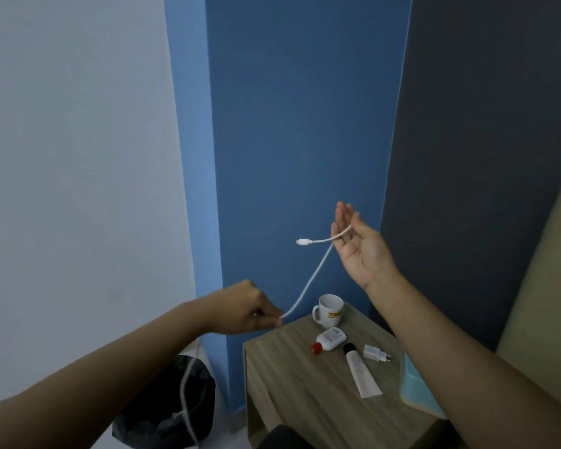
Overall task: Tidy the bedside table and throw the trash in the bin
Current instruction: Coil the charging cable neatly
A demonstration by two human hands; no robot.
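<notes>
A white charging cable (pixel 311 280) stretches in the air between both hands above the wooden bedside table (pixel 292 393). My right hand (pixel 360 244) is raised palm up, with the cable pinched between its fingers and the plug end (pixel 303 242) sticking out to the left. My left hand (pixel 250 309) is lower, closed on the cable; the rest hangs down past my forearm toward the bin (pixel 169 406). On the table lie a white mug (pixel 329 309), a small white bottle with a red cap (pixel 329 340), a white tube (pixel 361 372) and a white charger plug (pixel 374 353).
The bin, lined with a black bag, stands on the floor left of the table. A light blue object (pixel 418 393) sits at the table's right edge, beside a beige bed edge (pixel 538 319). Blue and grey walls close in behind.
</notes>
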